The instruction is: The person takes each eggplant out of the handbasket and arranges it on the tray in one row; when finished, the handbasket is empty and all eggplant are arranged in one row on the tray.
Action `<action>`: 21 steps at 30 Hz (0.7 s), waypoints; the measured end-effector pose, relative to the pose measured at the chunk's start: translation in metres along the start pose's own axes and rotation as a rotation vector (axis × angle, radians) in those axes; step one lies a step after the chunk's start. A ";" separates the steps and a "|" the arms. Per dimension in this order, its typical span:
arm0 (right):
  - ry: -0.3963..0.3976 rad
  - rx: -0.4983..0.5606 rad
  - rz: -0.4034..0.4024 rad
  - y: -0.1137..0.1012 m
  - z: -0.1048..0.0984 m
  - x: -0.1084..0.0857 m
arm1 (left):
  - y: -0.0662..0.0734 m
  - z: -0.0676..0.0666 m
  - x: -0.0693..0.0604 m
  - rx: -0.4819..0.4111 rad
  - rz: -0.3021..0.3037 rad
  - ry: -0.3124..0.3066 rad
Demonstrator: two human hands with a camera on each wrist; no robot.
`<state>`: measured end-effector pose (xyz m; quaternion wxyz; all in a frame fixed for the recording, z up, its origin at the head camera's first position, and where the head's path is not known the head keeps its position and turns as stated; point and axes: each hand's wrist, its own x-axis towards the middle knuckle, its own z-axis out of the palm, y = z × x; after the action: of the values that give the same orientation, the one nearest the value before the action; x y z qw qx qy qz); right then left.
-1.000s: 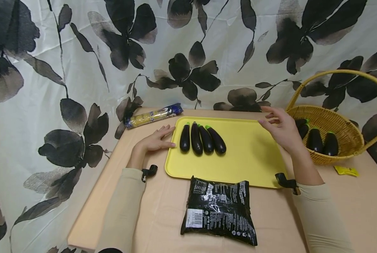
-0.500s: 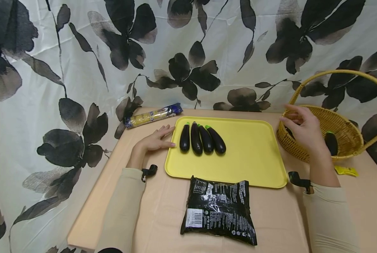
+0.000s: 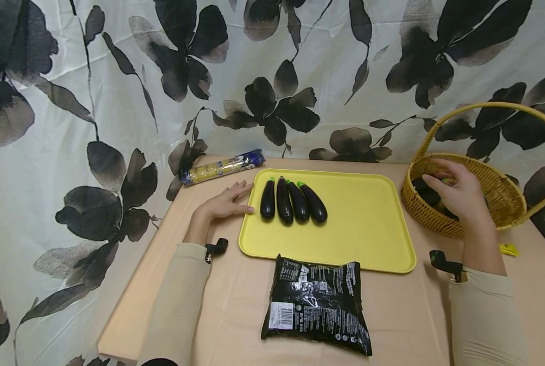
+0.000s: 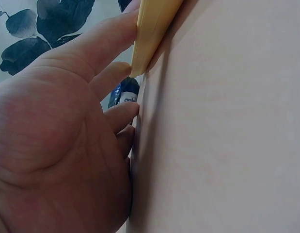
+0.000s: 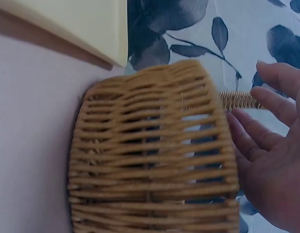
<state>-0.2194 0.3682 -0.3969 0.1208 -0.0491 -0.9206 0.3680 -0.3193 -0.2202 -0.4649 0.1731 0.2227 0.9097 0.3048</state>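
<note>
Four... several dark eggplants [image 3: 283,201] lie side by side on the left half of a yellow tray [image 3: 359,223]. My left hand [image 3: 223,204] rests at the tray's left edge, fingers spread; in the left wrist view the hand [image 4: 57,141] touches the tray's rim [image 4: 152,34]. Over the wicker basket [image 3: 501,193] at the right is my right hand [image 3: 462,195], above dark eggplants [image 3: 424,192] that it partly covers. In the right wrist view the right hand [image 5: 276,145] has loosely bent fingers beside the basket's wall [image 5: 154,155], with nothing visible in them.
A black printed bag [image 3: 317,305] lies in front of the tray. Behind the tray's left corner is a yellow-and-blue packet [image 3: 222,168]. A small yellow packet [image 3: 509,249] sits by the basket, partly behind the right arm. A floral cloth [image 3: 345,66] hangs behind the table.
My right hand has moved rightward from above the tray's right edge to over the basket, now covering different eggplants. The left hand has stayed at the tray's edge.
</note>
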 end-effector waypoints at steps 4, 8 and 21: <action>-0.029 0.012 0.051 0.009 -0.005 0.000 | 0.000 0.000 0.000 0.004 -0.002 -0.001; -0.048 0.035 0.070 0.017 -0.010 0.000 | 0.002 0.000 0.000 -0.001 -0.001 0.000; -0.101 -0.007 0.117 0.039 -0.022 -0.003 | 0.001 -0.001 0.001 0.001 0.006 -0.006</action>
<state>-0.2109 0.4102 -0.4090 0.0523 -0.0847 -0.9223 0.3734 -0.3200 -0.2196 -0.4634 0.1746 0.2263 0.9086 0.3044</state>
